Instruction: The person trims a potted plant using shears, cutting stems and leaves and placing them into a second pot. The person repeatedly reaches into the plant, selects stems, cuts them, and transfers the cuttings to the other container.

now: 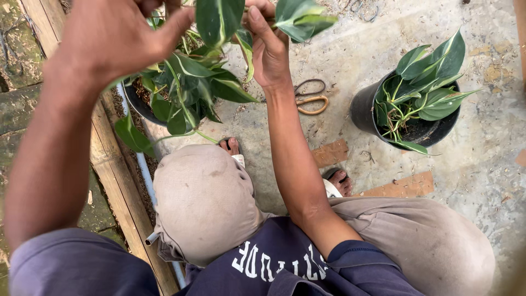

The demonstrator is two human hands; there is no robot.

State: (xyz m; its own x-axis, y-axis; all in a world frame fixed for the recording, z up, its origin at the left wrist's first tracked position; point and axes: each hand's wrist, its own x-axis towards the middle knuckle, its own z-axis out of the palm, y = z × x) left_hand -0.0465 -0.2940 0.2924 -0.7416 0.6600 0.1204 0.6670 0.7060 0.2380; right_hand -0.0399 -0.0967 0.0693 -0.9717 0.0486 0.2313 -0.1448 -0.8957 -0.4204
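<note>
You are handling the trailing plant (192,87) in its black pot (137,104) at far left. Your left hand (115,38) and right hand (268,49) have fingers pinched on its stems, though the grip itself seems partly leaf-hidden. Next, separating a stem calls for the scissors (309,98) lying on the floor (482,181) just right.

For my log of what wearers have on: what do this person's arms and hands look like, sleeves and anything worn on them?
Both arms are bare from the short sleeves down. The sleeves belong to a dark navy T-shirt with white lettering on the chest. The left hand and right hand are bare: no gloves, and no watch, ring or bracelet shows on the visible wrists or fingers.
</note>
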